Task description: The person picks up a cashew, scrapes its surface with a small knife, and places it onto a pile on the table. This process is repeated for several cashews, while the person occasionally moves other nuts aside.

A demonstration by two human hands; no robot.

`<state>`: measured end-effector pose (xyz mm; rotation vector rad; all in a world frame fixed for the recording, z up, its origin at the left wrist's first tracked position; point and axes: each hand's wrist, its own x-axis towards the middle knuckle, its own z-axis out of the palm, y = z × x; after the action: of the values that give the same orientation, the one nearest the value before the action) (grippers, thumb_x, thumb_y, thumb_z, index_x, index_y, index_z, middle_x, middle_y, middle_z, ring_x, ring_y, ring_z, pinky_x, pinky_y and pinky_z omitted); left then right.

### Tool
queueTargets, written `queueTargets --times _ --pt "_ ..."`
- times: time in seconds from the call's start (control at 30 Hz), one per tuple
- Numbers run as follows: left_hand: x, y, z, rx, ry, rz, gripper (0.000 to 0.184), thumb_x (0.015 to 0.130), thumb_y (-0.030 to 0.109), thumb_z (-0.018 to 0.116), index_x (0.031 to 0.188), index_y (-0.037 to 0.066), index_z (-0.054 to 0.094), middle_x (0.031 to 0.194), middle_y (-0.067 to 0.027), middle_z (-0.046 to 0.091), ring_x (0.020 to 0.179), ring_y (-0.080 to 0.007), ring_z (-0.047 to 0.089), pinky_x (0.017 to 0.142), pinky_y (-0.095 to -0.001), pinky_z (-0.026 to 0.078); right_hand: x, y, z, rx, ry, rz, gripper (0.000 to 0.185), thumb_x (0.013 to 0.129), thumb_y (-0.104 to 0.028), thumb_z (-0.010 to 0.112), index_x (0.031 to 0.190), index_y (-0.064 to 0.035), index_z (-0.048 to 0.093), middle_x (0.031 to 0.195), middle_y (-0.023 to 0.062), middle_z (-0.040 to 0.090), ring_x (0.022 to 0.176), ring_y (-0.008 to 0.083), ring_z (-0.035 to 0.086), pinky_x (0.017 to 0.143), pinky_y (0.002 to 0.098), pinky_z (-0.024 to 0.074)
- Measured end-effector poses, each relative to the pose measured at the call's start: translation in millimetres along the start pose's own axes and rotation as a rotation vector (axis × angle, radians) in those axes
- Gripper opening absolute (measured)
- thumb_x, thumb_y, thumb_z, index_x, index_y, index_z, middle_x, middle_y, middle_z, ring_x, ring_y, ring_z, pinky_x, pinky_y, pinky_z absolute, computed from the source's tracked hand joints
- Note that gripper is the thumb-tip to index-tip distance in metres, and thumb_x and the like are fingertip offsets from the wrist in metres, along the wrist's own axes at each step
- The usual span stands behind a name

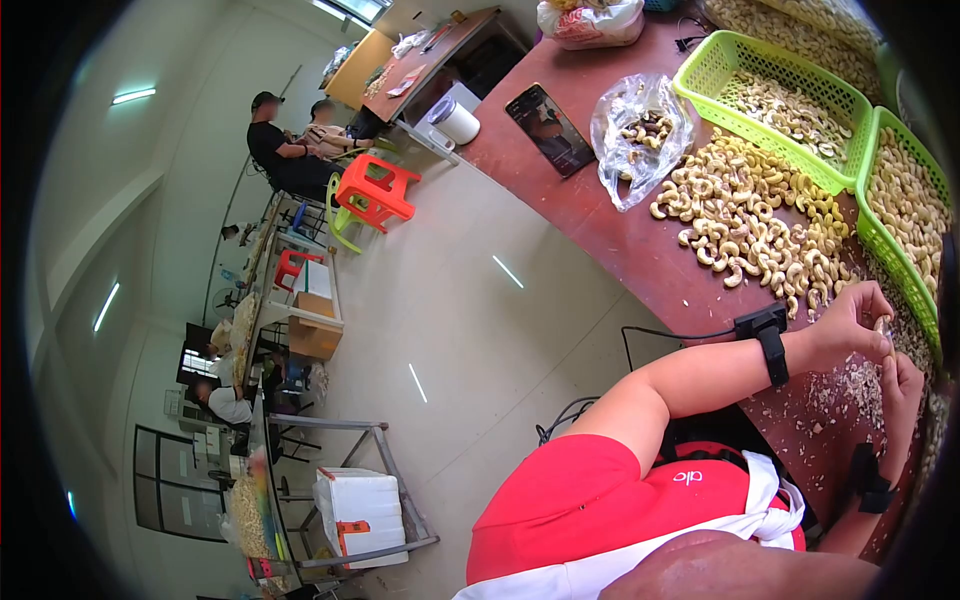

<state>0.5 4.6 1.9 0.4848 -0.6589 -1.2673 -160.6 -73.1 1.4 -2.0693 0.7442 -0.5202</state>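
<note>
My left hand (853, 322) is closed in a pinch on a cashew (884, 327) above the table's near edge. Close against it, my right hand (901, 388) is closed too, its fingertips meeting the same nut; anything else in its grip is too small to make out. Both wrists wear black straps with devices. Beyond my left hand spreads a pile of cashews (755, 215). Flakes of husk (850, 395) lie scattered under and around my hands. Beside them stands a green basket (893, 238) full of pale cashews.
A second green basket (705, 62) holds nut pieces. A clear plastic bag (640, 135) with dark pieces and a phone (550, 130) lie on the red table (600, 235). A black cable (660, 331) runs from my left wrist. Other people sit farther off near red stools (374, 190).
</note>
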Motion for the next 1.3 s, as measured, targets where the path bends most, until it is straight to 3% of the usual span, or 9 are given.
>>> queueTargets --times 1.3 --pt "-1.9 4.0 2.1 -0.02 -0.01 -0.007 0.042 0.059 0.006 0.07 0.091 0.003 0.043 0.074 -0.0037 0.05 0.063 -0.0112 0.055 0.053 -0.0228 0.047 0.2 -1.7 1.9 -0.027 0.044 -0.017 0.021 0.08 -0.013 0.044 0.064 0.0008 0.039 0.054 -0.0013 0.031 0.052 0.0059 0.027 0.044 0.024 0.0221"
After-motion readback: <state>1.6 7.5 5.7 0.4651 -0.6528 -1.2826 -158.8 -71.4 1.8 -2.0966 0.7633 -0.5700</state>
